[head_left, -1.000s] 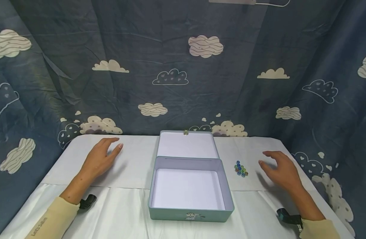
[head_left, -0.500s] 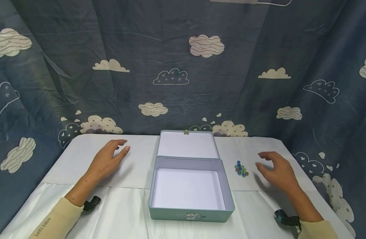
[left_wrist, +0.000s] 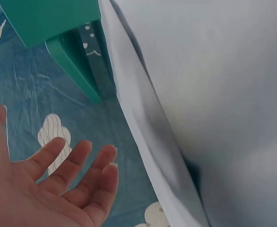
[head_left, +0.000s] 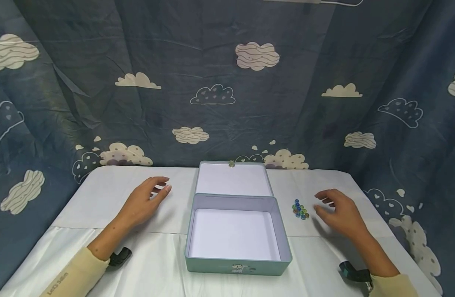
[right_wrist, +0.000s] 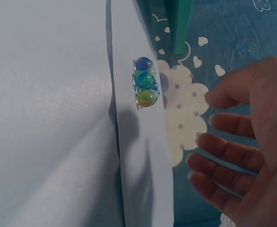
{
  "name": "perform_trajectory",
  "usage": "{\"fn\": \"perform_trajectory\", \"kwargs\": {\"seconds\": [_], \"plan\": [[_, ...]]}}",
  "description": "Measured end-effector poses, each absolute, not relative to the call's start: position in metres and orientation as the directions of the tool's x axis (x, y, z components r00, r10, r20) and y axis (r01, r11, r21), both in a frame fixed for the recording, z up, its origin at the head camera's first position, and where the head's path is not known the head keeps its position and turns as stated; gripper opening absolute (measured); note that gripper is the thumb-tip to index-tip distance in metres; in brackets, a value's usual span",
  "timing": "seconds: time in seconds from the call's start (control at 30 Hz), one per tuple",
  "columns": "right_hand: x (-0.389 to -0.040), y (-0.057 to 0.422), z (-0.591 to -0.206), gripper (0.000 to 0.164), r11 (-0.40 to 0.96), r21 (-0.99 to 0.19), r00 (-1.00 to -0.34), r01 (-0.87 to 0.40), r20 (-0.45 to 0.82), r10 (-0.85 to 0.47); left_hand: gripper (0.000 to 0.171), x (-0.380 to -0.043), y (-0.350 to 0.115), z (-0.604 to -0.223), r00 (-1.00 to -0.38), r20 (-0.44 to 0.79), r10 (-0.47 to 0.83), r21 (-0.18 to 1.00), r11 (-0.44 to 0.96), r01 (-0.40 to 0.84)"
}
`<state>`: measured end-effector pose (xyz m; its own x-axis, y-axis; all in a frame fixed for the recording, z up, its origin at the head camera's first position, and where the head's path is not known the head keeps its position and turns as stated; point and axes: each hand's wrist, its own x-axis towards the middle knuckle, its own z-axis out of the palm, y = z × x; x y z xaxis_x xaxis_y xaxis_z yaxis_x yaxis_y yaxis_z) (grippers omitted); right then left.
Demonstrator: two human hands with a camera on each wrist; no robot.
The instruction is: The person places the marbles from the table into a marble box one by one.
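A green tin box [head_left: 235,267] stands in the middle of the white-covered table, its hinged lid [head_left: 233,179] laid back and its inside bare. To its right lies a small cluster of coloured glass marbles [head_left: 300,209], also visible as marbles [right_wrist: 144,81] in the right wrist view. My right hand [head_left: 340,212] hovers just right of the marbles, fingers loosely bent, touching nothing. Left of the box my left hand [head_left: 144,202] is held above the cloth with relaxed fingers and nothing in them. The left wrist view shows that hand [left_wrist: 58,189] with its palm bare.
A white cloth [head_left: 149,255] covers the table. Behind it hangs a dark blue curtain [head_left: 212,119] with cloud prints. A green piece of furniture [left_wrist: 53,19] shows beside the cloth in the left wrist view. Each wrist wears a black camera [head_left: 120,256].
My left hand has moved right, towards the box. The right hand has shifted slightly left, closer to the marbles. Box and marbles have stayed in place.
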<state>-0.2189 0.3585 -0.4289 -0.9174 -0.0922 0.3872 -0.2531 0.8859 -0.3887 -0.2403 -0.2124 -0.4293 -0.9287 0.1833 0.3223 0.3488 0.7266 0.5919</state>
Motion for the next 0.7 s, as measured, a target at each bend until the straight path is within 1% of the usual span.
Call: {"fn": "perform_trajectory", "kwargs": {"seconds": [0.27, 0.5, 0.7], "plan": [[-0.217, 0.355, -0.430, 0.023, 0.862, -0.408, -0.929, -0.300, 0.331, -0.167, 0.048, -0.231, -0.198, -0.432, -0.926, 0.311, 0.216, 0.644, 0.668, 0.372], [-0.217, 0.354, -0.433, 0.023, 0.852, -0.404, -0.926, -0.333, 0.311, -0.215, 0.046, -0.224, -0.185, -0.432, -0.923, 0.287, 0.257, 0.705, 0.595, 0.385], [-0.219, 0.353, -0.437, 0.024, 0.852, -0.390, -0.922, -0.349, 0.307, -0.237, 0.048, -0.218, -0.177, -0.434, -0.918, 0.241, 0.315, 0.745, 0.547, 0.383]]}}
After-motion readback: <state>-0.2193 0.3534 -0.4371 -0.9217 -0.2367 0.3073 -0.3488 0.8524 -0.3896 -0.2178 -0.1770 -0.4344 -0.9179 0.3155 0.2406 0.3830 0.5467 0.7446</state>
